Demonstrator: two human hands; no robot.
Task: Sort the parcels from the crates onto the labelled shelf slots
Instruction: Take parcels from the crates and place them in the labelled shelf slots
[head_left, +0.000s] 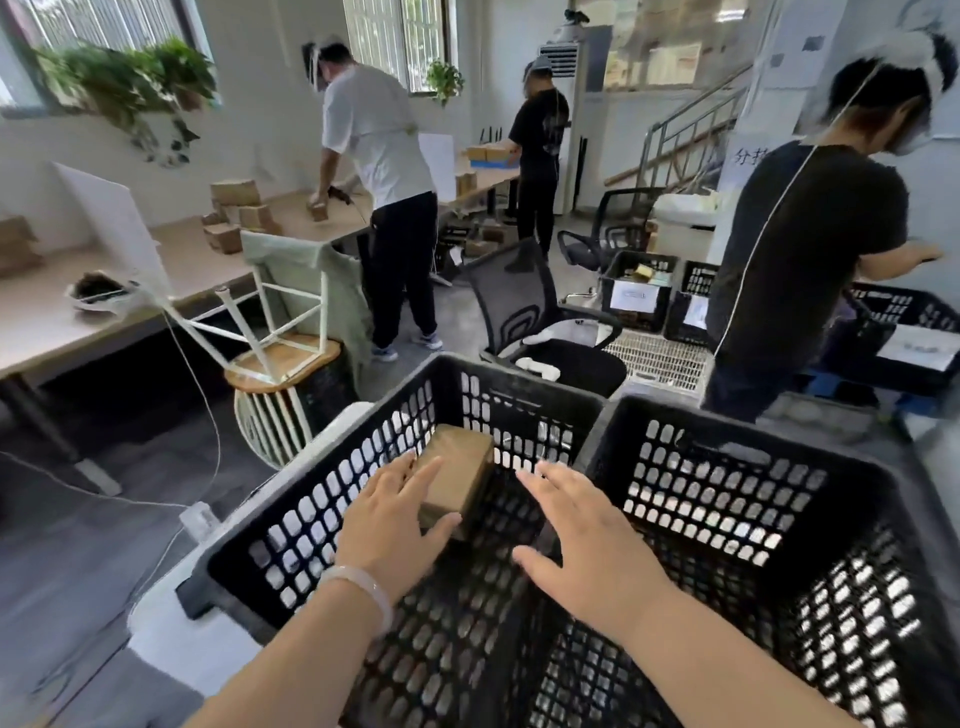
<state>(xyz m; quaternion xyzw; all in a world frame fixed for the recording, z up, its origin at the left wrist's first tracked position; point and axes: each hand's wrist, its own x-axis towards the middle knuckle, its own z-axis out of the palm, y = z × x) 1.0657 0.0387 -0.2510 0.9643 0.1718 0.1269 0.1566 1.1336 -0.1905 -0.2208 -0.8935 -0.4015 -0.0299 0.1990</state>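
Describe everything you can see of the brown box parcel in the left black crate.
The brown rectangular cardboard parcel is a plain closed box, slightly glossy as if taped; no label is readable. It sits inside the left black perforated plastic crate, long axis pointing away from the camera. The left hand touches its near left side, fingers straight, thumb across its near end. The right hand is spread open to its right, apart from it.

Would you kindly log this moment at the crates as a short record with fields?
parcel: brown box, lying in the left crate
left hand: fingers straight, touching the parcel's left side
right hand: fingers spread, apart from the parcel, holding nothing
right crate: black, beside the left crate
stage: parcel not yet lifted
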